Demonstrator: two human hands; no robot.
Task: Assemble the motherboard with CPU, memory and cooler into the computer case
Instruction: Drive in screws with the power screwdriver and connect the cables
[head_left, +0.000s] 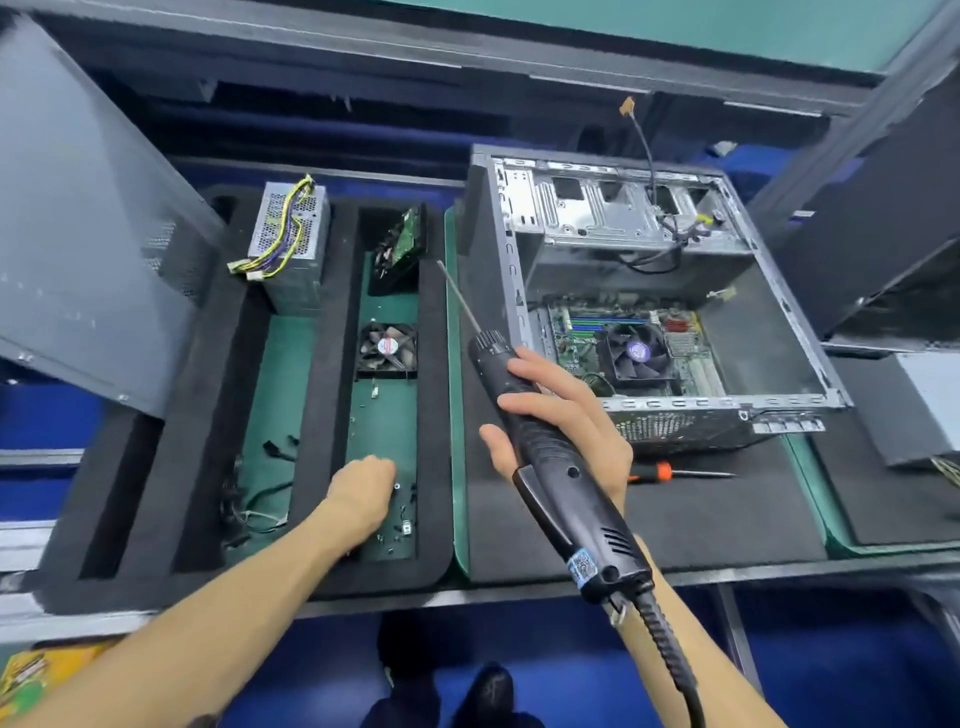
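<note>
The computer case (649, 291) lies on its side on the black foam mat (701, 509), open face up. The motherboard (631, 343) already sits flat on the case floor, with its cooler fan (638, 353) mounted near the middle and the memory slots behind it. To the left, the foam tray (332, 364) holds a power supply (291, 244), a loose case fan (387, 349) and, at its near end, a scatter of small screws (400, 519).

The right hand (561, 421) wraps around the body of the electric screwdriver (550, 467), its long bit angled up and away, clear of the case. The left hand (363, 491) is down among the screws with fingers curled under; whether it has one pinched yet cannot be told.

The step in hand looks to be fetching a screw to fasten the board. It is best to take one screw only and check that it matches the standoff thread. It should seat on the bit tip before travelling, and the bit should go in plumb over a mounting hole. A slanted entry risks cross-threading or a slip onto the board. The driver's cable (670, 654) should trail off the near edge, away from the case.
</note>
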